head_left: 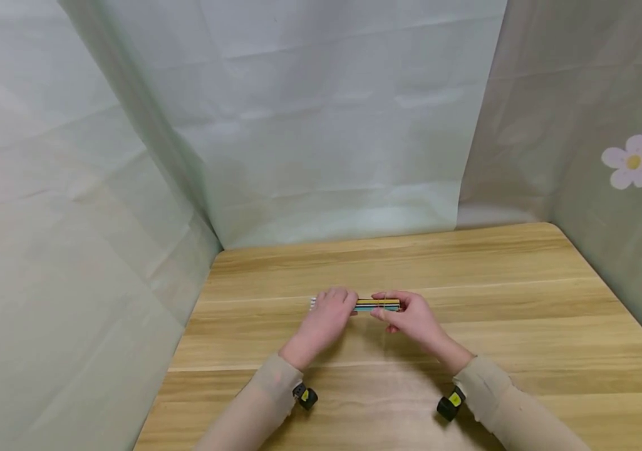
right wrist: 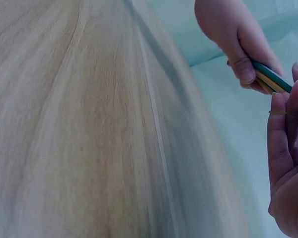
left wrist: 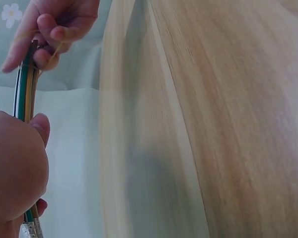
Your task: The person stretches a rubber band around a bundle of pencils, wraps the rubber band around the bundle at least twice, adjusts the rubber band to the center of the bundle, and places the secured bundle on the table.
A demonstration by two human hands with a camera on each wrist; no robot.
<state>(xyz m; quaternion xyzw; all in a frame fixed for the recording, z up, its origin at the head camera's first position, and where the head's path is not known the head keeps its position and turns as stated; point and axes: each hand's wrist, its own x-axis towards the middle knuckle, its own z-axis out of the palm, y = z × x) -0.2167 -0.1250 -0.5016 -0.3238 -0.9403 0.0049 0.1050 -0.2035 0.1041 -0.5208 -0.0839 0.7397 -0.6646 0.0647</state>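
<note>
Between the two hands a slim bundle of coloured pencils (head_left: 364,305) lies crosswise in the head view, with yellow, dark and teal barrels showing. My left hand (head_left: 329,313) grips it from above near its left end, where pale tips stick out past the fingers. In the left wrist view those tips look silvery and shiny. My right hand (head_left: 413,318) is at the other end, with a thin yellowish rubber band (right wrist: 283,112) stretched over its fingers. The band passes round the pencil ends (left wrist: 27,67). Part of the bundle is hidden by the left palm.
A wood-grain table (head_left: 275,269) extends beneath both hands. Pale cloth walls (head_left: 326,125) stand behind and at the sides, the right one printed with white flowers (head_left: 633,161). Small dark cameras (head_left: 449,406) are strapped to both wrists.
</note>
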